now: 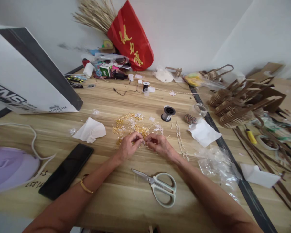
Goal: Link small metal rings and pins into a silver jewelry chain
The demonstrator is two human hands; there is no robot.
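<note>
My left hand (130, 145) and my right hand (160, 144) meet over the wooden table (111, 197), fingertips pinched close together. Whatever lies between the fingertips is too small to make out. Just beyond them spreads a pile of small gold and silver pieces (131, 123). A chain of pale links (180, 140) lies to the right of my right hand. Scissors with pale green handles (157, 186) rest on the table, nearer than both hands. Behind the right hand stands a spool of silvery wire (168, 113).
A black phone (67, 171), a white paper (90, 130) and a large box (31, 74) are at the left. On the right are a jar of beads (192, 117), another paper (205, 132), plastic bags (218, 165) and small woven baskets (237, 103). A red bag (133, 38) stands behind.
</note>
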